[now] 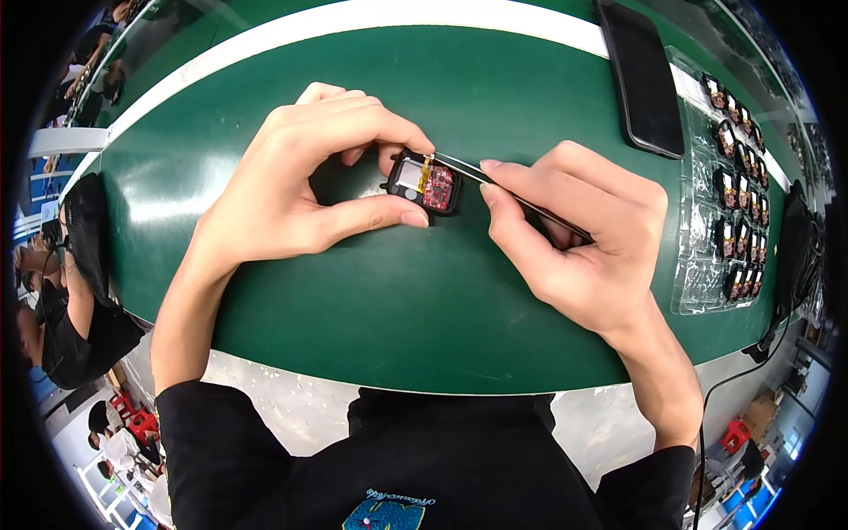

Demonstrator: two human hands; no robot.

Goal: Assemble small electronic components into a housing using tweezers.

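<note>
Desk (371,309): one, green top, glossy, a glare patch toward its left end, a white strip (212,62) curving along the far side. Room, left to right: a neighbour in black (79,340) sits beyond the desk's left end; lower down, at least two red stools (141,425); a pale, mottled floor (283,384) under the near edge; at lower right, another red stool and a black cable (707,397) hanging past the right sleeve.

Count on the desk, left to right. Left hand (291,168), one: grip grasping the edges of one small black gadget (428,187), at mid-desk, its open face showing one red circuit board (439,189). I cannot tell whether the gadget touches the desk. Right hand (601,230), one: grip closed around one pair of tweezers (461,168), tips at the gadget's upper edge. Black phone (645,84): one, lying flat. Clear plastic tray (693,294): similar gadgets (727,189) in five rows, roughly nineteen; crowding at the right blurs the tally.
</note>
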